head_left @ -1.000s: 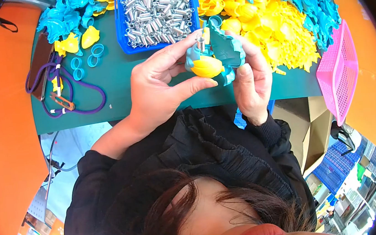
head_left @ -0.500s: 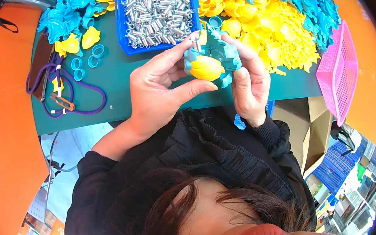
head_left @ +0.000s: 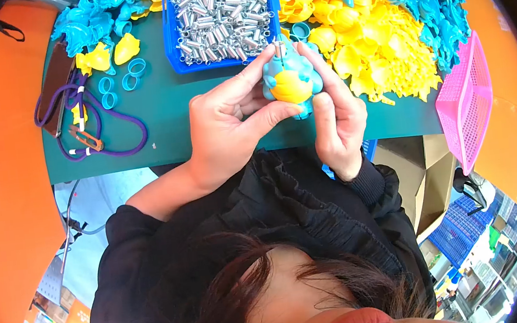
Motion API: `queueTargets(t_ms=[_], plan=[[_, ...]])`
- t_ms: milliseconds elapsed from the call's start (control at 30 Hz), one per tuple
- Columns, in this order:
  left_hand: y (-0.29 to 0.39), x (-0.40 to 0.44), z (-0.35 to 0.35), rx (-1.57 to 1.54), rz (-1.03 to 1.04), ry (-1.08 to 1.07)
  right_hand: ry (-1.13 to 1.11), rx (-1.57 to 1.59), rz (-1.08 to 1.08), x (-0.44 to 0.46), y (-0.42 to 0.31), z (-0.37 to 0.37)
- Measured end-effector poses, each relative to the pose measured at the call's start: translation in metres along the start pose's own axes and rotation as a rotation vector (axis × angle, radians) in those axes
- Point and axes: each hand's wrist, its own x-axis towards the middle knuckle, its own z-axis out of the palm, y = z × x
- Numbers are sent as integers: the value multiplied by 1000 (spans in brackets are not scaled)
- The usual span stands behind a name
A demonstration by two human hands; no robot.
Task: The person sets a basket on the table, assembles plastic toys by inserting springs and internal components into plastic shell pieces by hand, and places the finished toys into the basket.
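Note:
A small toy figure of teal and yellow plastic [head_left: 292, 85] is held between both hands over the near part of the table. My left hand [head_left: 225, 117] grips its left side, thumb under the yellow part and index finger near the top. My right hand [head_left: 340, 112] presses its right side with the thumb and fingers. The teal halves sit nearly together, with a dark seam running down from the top. A metal spring [head_left: 279, 48] sticks up at the top between the index fingertips. The toy's underside is hidden.
A blue tray of springs [head_left: 176, 63] stands beyond my hands. Yellow parts [head_left: 366, 49] and teal parts [head_left: 437, 4] are heaped to its right, beside a pink basket [head_left: 469, 95]. Leftward lie teal rings [head_left: 131, 80], thread snips [head_left: 87, 138] and a purple cord [head_left: 141, 126].
The teal right half, apart and tilted before, has closed against the left half with the yellow part. Both hands have drawn closer together around the toy.

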Motion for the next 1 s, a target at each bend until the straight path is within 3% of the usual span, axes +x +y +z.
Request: queueTargets(t_ms=[167,300,400,533,633,733,867,967,1000], plan=[[6,12,-9,-178,-194,2,-106,-218,-15,7,-1,-5],[13,17,-22,68,11,-191,-271,41,138,12,-14,-25],[21,20,-36,431,76,-379,-207,221,133,5,-12,-21],[17,3,-29,114,-108,-138,-153,142,53,1,-11,-11],[25,4,-43,792,216,-265,-111,88,43,-6,-4,-5],[25,-4,-41,233,-18,-315,-201,143,69,-6,-7,-8],[31,-9,-41,381,0,-325,-190,305,135,-12,1,-4],[26,-7,-28,127,59,-174,-140,459,143,-17,4,-3],[27,-8,-33,297,71,-224,-120,539,150,-19,2,-4]])
